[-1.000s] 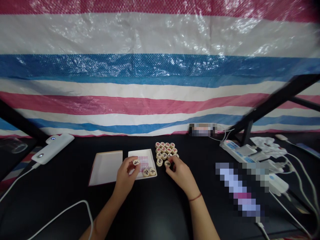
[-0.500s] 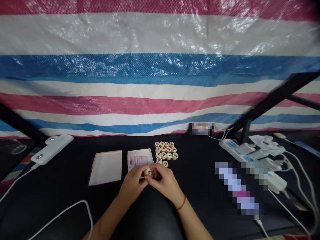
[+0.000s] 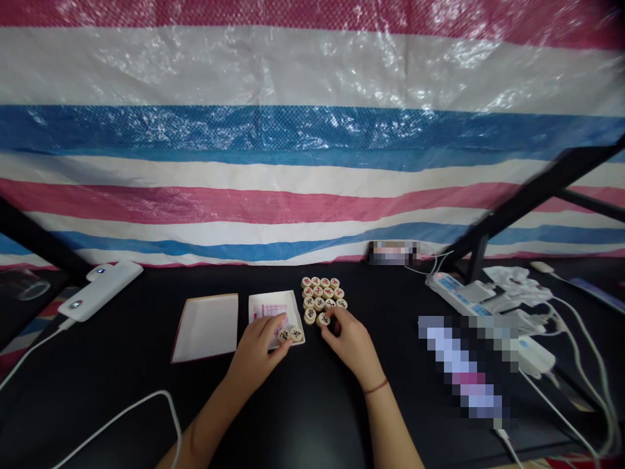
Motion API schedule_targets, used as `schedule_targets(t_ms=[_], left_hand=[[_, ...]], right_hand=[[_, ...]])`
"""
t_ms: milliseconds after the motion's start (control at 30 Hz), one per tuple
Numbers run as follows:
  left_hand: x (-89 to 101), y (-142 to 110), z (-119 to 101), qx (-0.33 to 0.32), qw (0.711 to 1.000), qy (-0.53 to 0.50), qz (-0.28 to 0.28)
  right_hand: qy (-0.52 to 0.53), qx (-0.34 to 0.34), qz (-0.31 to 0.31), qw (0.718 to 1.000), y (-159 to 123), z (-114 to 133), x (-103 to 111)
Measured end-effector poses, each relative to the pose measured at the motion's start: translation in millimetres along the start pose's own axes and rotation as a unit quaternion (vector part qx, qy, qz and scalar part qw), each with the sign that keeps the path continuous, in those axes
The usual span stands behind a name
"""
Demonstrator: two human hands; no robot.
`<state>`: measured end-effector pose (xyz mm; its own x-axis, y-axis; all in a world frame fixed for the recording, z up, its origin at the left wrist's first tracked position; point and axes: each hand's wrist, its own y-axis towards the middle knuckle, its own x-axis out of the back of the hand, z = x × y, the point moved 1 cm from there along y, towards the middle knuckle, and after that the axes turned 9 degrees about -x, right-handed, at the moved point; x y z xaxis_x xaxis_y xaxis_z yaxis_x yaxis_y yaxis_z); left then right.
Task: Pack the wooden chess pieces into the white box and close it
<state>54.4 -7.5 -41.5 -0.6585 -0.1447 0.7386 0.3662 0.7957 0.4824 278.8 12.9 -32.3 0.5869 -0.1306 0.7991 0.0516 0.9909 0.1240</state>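
Note:
A shallow white box (image 3: 258, 305) with a printed sheet stands on the black table, and my left hand (image 3: 258, 345) reaches over its near edge. Thumb and fingers of that hand close around a round Chinese chess piece (image 3: 284, 335). Against it, in the box's near right corner, shows another black-marked piece (image 3: 295, 334). My right hand (image 3: 352, 342) pinches a Chinese chess piece (image 3: 323, 320) at the front of a group of pieces. Rows of red-marked pieces (image 3: 318, 292) and black-marked pieces (image 3: 319, 304) lie behind it, some partly hidden by my right fingers.
An open box lid (image 3: 208, 329) lies left of the white box. A white device (image 3: 105, 293) with a cable is at far left. On the right are a power strip (image 3: 461, 301), cables and a blurred phone (image 3: 463, 371). A striped sheet (image 3: 312, 176) hangs behind.
My hands have parted. The right has moved right to the front piece of the group; the left remains over the box, where two pieces now show.

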Motion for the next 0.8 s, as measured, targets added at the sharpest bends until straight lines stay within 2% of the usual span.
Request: schedule_targets(t_ms=[233, 633, 733, 800], left_hand=[[-0.4, 0.3, 1.6, 0.008, 1.0, 0.002, 0.02], [-0.3, 1.0, 2.4, 0.004, 0.999, 0.019, 0.043], [0.4, 3.7, 0.5, 0.001, 0.997, 0.038, 0.072], [0.3, 5.6, -1.2, 0.0, 0.994, 0.055, 0.097]], right_hand=[[-0.023, -0.005, 0.032, 0.999, -0.1, -1.9, -7.2], [-0.035, -0.015, 0.019, 0.999, 0.0, 0.7, -9.2], [0.013, 0.006, 0.028, 1.0, -1.9, 6.8, -5.7], [0.064, 0.04, 0.072, 0.995, -4.5, 13.7, -5.6]])
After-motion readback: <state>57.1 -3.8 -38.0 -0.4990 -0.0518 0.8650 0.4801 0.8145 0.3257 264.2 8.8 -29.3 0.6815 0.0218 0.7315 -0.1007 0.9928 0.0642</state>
